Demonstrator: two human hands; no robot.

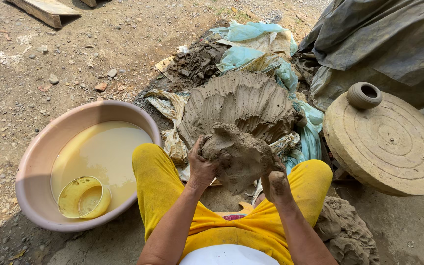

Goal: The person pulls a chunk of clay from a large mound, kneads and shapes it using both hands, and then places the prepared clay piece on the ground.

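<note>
1. The lump of clay (239,156) sits between the two hands, low in the middle of the view, held up above the person's lap between the yellow-clad knees (158,181).
2. Its long axis runs roughly from 10 o'clock to 4 o'clock, with the thicker end towards the left hand.
3. The left hand (203,167) is at 9 o'clock of the lump, fingers curled partly round its upper left edge and pressed into the wet surface: a half-closed grip, not a fist.
4. The right hand (276,184) is at 4 o'clock of the lump, lower and closer to the body, coated in clay. It touches the lump's lower right edge; how far its fingers close cannot be told, as they are hidden against the clay.
5. Both hands are on the lump, so neither is nearer; the left takes more of it.
6. Directly at 12 o'clock of the lump, just beyond it, lies the big clay mound (239,105) with finger-raked grooves, resting on plastic sheets.
7. At 9 o'clock stands a pink basin (35,162) of murky water with a yellow cup (83,197) floating in it.
8. At 3 o'clock is a round wheel disc (393,147) carrying a small clay pot (364,95).
</note>
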